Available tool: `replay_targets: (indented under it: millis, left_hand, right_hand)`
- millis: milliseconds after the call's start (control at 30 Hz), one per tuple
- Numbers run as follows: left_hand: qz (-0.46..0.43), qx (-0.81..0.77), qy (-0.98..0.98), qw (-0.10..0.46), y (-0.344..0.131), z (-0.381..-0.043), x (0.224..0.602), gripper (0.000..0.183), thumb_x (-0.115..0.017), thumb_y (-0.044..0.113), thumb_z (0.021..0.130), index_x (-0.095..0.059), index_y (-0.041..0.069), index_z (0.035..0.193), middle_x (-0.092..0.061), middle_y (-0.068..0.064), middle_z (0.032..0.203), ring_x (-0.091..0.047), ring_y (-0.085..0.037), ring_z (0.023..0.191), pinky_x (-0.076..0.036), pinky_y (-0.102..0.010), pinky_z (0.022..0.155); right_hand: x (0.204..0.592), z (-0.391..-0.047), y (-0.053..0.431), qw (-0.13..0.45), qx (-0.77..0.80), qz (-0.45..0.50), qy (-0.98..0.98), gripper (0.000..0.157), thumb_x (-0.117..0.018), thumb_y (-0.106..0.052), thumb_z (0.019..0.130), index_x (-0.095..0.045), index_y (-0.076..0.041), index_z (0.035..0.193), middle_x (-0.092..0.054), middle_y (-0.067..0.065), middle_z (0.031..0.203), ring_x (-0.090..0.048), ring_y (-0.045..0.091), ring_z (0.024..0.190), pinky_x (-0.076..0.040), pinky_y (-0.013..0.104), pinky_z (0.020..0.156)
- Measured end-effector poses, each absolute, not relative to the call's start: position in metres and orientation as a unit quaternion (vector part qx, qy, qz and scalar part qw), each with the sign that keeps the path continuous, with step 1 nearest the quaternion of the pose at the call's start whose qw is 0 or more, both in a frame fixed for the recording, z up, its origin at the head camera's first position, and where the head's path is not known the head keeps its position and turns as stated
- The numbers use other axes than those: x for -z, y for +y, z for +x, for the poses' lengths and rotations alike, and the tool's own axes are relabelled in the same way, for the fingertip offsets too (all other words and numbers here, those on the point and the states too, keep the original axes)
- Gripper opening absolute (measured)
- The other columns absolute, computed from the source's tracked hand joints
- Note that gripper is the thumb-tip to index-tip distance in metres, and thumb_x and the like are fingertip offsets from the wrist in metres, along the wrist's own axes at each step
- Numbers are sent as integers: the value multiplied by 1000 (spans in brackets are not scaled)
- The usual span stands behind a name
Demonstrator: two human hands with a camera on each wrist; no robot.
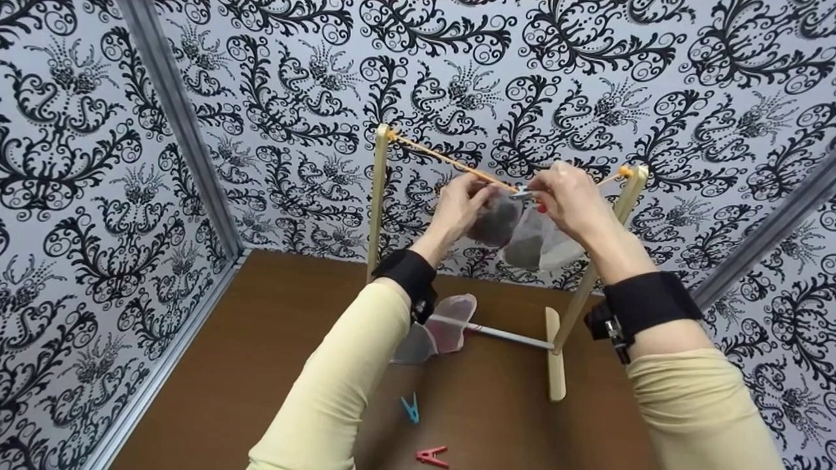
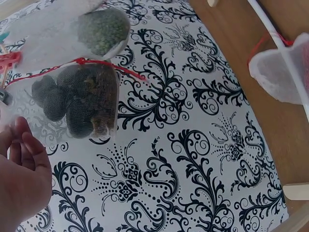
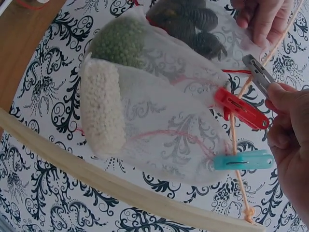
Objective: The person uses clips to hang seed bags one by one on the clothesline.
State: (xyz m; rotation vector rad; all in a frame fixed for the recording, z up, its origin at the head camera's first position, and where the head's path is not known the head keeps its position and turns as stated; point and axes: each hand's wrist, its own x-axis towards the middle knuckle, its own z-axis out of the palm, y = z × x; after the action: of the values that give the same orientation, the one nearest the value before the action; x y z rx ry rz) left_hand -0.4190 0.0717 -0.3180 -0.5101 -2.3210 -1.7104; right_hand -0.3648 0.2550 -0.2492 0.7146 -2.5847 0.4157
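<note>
An orange cord (image 1: 431,154) runs between two wooden posts. My left hand (image 1: 460,203) pinches the top edge of a mesh bag of dark, roundish pieces (image 2: 79,101), right beside the cord. Between the thumb and fingers of my right hand (image 1: 569,199) is a grey clothespin (image 3: 259,73), its tip at the cord and this bag's top. Closer to the right post, a red clothespin (image 3: 241,108) and a teal clothespin (image 3: 244,160) sit on the cord. From them hang a mesh bag of green pellets (image 3: 118,42) and one of white grains (image 3: 102,106).
Left post (image 1: 377,196) and right post (image 1: 628,199) stand on the brown table (image 1: 261,352), joined low by a white rod (image 1: 513,335). More mesh bags (image 1: 452,323) lie by the rod. Nearer are a blue clothespin (image 1: 411,408) and another red clothespin (image 1: 432,456). Patterned walls rise behind.
</note>
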Motion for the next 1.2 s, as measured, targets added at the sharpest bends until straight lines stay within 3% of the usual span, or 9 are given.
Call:
replay_targets:
  millis: [200, 500, 567, 733, 900, 1067, 1100, 1200]
  left_hand:
    - [-175, 574, -795, 93, 65, -408, 324, 20, -64, 20, 97, -67, 13, 115, -77, -7, 106, -71, -14, 85, -57, -23, 75]
    - [-207, 520, -821, 108, 53, -389, 336, 26, -62, 11, 97, -63, 7, 123, -73, -9, 119, -71, -18, 101, -55, -20, 89]
    - [-211, 507, -829, 104, 50, -384, 340, 27, -62, 12, 97, -62, 7, 124, -72, -9, 119, -71, -19, 103, -55, -22, 90]
    - [-234, 452, -857, 79, 41, -369, 359, 25, -63, 13, 97, -63, 7, 121, -72, -7, 119, -69, -19, 105, -54, -25, 93]
    - [-292, 375, -879, 27, 33, -351, 389, 22, -62, 15, 97, -66, 8, 117, -73, -7, 114, -69, -19, 103, -56, -26, 90]
    - [-380, 283, -881, 3, 24, -325, 423, 17, -64, 12, 94, -68, 5, 110, -73, -10, 108, -70, -25, 99, -57, -34, 89]
    - [-398, 265, -878, 2, 22, -319, 431, 16, -65, 10, 93, -69, 5, 107, -72, -13, 113, -68, -27, 106, -55, -36, 95]
    - [-442, 208, -872, -19, 18, -300, 455, 13, -68, 7, 89, -69, 3, 101, -73, -14, 108, -69, -28, 101, -55, -35, 91]
  right_hand:
    - [258, -356, 252, 229, -123, 264, -929, 26, -64, 6, 88, -66, 8, 114, -58, 24, 99, -58, 40, 94, -52, 50, 84]
    - [287, -343, 249, 318, -45, 273, -907, 39, -65, 1, 88, -60, 4, 127, -57, 26, 128, -55, 43, 117, -50, 53, 101]
    - [295, -340, 249, 336, -52, 280, -898, 39, -65, 2, 88, -60, 5, 127, -57, 28, 130, -56, 43, 118, -49, 53, 104]
    - [324, -328, 250, 358, -66, 307, -879, 32, -68, 5, 85, -64, 7, 117, -63, 28, 119, -62, 41, 110, -55, 47, 96]
    - [367, -313, 249, 287, -75, 324, -898, 30, -71, 3, 83, -64, 4, 113, -68, 21, 103, -66, 36, 94, -58, 45, 85]
    - [416, -289, 241, 137, -65, 329, -932, 24, -69, -2, 84, -64, 1, 107, -69, 17, 95, -66, 34, 88, -58, 47, 81]
    - [426, -283, 238, 111, -63, 336, -933, 20, -69, -4, 85, -65, 0, 104, -69, 16, 92, -66, 33, 85, -58, 46, 78]
    - [459, -266, 232, 56, -70, 373, -924, 11, -69, -5, 84, -64, -1, 94, -69, 13, 83, -66, 30, 76, -58, 41, 70]
